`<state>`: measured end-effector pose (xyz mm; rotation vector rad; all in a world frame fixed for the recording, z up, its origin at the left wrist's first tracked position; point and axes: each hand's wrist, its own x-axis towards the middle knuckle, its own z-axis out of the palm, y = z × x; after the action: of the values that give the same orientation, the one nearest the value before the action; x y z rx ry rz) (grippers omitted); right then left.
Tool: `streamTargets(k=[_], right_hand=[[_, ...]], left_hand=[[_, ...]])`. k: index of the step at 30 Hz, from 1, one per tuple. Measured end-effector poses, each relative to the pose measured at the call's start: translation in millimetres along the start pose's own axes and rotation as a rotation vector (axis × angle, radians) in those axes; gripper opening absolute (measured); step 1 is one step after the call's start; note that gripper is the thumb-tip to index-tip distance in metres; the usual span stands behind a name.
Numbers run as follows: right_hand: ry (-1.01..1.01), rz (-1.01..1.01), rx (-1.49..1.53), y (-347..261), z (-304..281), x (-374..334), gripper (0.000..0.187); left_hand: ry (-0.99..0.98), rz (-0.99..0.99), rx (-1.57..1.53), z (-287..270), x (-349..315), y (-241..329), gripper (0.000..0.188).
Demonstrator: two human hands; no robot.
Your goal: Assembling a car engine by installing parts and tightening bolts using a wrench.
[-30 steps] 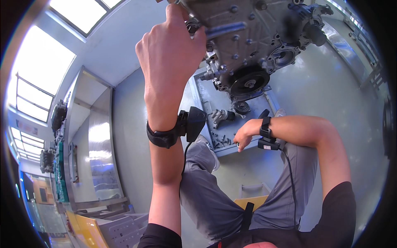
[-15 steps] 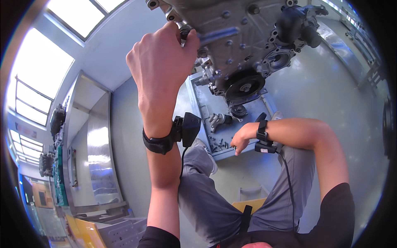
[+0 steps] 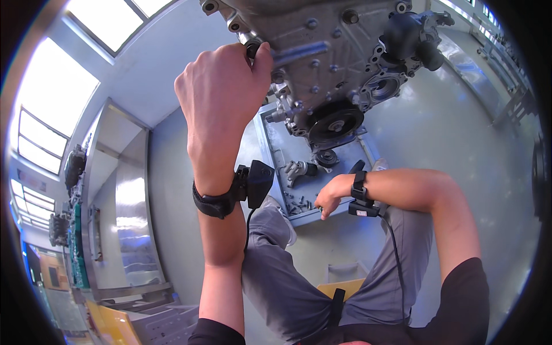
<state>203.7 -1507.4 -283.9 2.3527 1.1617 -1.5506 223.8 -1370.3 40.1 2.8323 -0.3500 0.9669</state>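
Note:
A large grey metal engine (image 3: 310, 63) hangs over the upper middle of the view, with a black pulley (image 3: 336, 123) at its lower end. My left hand (image 3: 221, 98) is closed at the engine's left edge, thumb beside a dark round part (image 3: 252, 47); its fingertips are hidden behind the hand. Over the near side of a metal tray (image 3: 313, 217), my right hand (image 3: 333, 195) points down with curled fingers. Something small shows at those fingertips, too little of it to name. Several loose bolts (image 3: 296, 204) lie in the tray beside that hand.
A metal part with a black end (image 3: 299, 171) and a small pulley (image 3: 326, 158) lie in the tray under the engine. My legs (image 3: 276, 259) straddle the space before the tray. Metal shelving (image 3: 135, 201) stands at left, a bench (image 3: 471, 69) at far right.
The view has shifted slightly. My left hand's knuckles have come a little lower and nearer to me, with the thumb still at the engine's edge. The right hand stays over the tray.

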Motion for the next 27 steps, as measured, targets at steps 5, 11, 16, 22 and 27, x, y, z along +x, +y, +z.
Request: streamTargets(k=[5, 11, 16, 22, 27], right_hand=[[-0.002, -0.007, 0.023, 0.8, 0.5, -0.2, 0.063], [-0.009, 0.001, 0.011, -0.3, -0.2, 2.1, 0.063], [-0.009, 0.006, 0.001, -0.3, 0.4, 1.5, 0.063], [-0.011, 0.014, -0.016, 1.5, 2.1, 3.7, 0.062], [-0.008, 0.009, 0.007, 3.2, 3.5, 6.3, 0.062]], left_hand=[[-0.107, -0.053, 0.020, -4.3, 2.3, 0.4, 0.049], [0.029, 0.021, -0.044, -6.2, -2.4, -0.5, 0.046], [-0.014, 0.020, -0.026, -5.2, -1.0, -0.4, 0.044], [-0.040, -0.008, -0.036, -6.7, -1.1, 0.1, 0.044], [0.036, 0.035, -0.055, -6.0, -1.7, -3.1, 0.045]])
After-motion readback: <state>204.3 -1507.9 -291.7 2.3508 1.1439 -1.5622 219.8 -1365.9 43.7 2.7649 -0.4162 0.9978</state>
